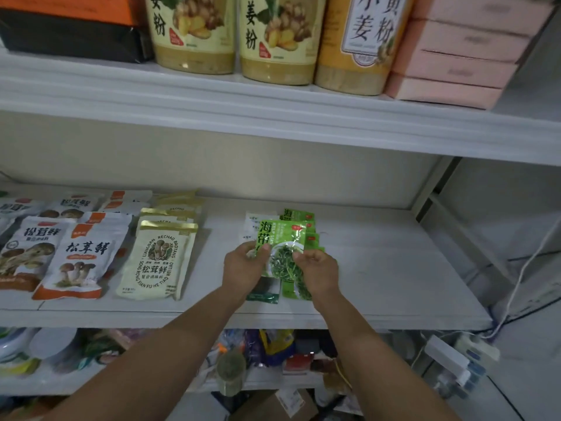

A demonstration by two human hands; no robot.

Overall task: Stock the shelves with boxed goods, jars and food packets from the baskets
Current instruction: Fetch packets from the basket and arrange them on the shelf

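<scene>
**Kelp packet held over the middle shelf**

Both hands are on one green kelp packet (283,238), held just above the white middle shelf (394,268). The left hand (246,265) pinches its left edge with the thumb on the front, and the right hand (318,271) has its fingers curled round the lower right side. Right behind it sits a fanned stack of green packets (299,214) with some white packets (253,223) beside them, all partly hidden by the hands. Well off to the left, mushroom seasoning pouches (158,259) lie in rows. The upper shelf holds ginger powder pouches (194,34) and stacked pink boxes (455,56), and a power strip (444,355) sits low on the right
</scene>
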